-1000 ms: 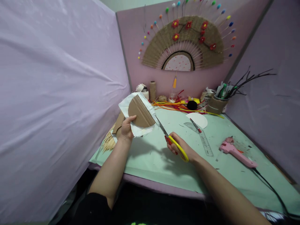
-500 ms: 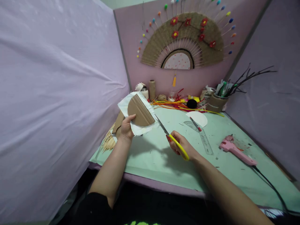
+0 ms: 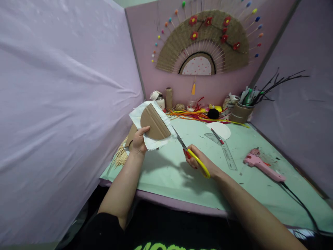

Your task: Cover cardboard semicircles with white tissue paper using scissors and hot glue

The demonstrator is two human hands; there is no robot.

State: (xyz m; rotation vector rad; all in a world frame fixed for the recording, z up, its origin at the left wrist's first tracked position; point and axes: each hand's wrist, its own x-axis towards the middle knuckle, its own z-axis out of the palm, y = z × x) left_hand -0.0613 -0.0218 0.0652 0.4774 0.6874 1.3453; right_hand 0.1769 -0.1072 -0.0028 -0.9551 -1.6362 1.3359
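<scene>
Held up over the table's left part is a brown cardboard half-circle lying on a white cloth piece with frayed edges. My left hand grips both at their lower left, thumb on the cardboard and fingers hidden behind the cloth. My right hand is closed on a pair of scissors with yellow handles. The blades point up and left, their tips just off the right edge of the cloth and apart from the cardboard. The blades look closed or nearly so.
A pink glue gun with a cord lies at right. A clear ruler, a red-tipped pen and a white paper half-circle lie mid-table. Wooden sticks are at left. Pipe cleaners and a pot stand behind.
The camera view has shifted slightly. My left hand with the cardboard and cloth sits a touch further left; the scissors stay nearly where they were.
</scene>
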